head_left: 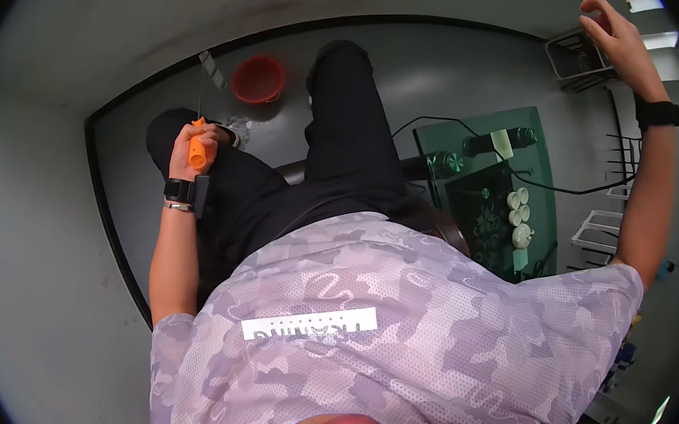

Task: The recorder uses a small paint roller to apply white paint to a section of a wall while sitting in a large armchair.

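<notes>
My left hand [190, 149] is wrapped round an orange-handled tool [198, 147] with a thin, straight shaft pointing away from me. It is held by my left thigh; the shaft's tip is too fine to make out. My right hand [614, 38] is raised far out to the right, its fingers bent and apart with nothing visible in them. Behind it, close in the picture, is a dark-seated chair with a pale frame [575, 59].
A red bucket [258, 79] stands on the grey floor ahead, beside a pale patterned strip [212, 69]. To my right is a green glass table [543, 122] bearing several small white cups [517, 203] and a white teapot [522, 235]. A black cable [561, 189] crosses it.
</notes>
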Available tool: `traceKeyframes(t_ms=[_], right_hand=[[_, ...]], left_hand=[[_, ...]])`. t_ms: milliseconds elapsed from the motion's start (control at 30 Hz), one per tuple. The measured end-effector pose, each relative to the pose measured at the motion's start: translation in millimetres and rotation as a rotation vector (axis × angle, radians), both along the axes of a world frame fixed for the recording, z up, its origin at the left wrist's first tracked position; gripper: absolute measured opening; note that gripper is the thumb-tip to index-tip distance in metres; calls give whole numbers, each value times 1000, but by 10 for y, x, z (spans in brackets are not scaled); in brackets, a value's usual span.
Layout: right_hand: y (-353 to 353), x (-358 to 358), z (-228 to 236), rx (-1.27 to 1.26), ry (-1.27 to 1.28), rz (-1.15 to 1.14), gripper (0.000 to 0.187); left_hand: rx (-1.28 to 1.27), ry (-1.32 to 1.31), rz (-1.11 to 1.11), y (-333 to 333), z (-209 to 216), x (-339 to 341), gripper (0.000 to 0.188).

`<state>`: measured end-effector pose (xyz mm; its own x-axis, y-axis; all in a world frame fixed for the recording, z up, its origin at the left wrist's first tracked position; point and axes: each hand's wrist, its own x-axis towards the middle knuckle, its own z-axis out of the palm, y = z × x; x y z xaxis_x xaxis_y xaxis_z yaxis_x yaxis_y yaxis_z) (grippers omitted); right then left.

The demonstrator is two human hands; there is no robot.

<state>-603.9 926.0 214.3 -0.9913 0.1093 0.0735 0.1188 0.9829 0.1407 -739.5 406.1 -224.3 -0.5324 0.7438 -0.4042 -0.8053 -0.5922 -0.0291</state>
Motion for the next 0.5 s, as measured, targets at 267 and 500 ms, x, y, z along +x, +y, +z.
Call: traceKeyframes(t_ms=[267,500], right_hand=[[-773,-259,-724,-369,-67,393,18],[-512,790,-3592,-481,-1022,260,39]], left_hand=[[-53,79,82,79,708,142,20],[-144,127,15,130,541,136,24]])
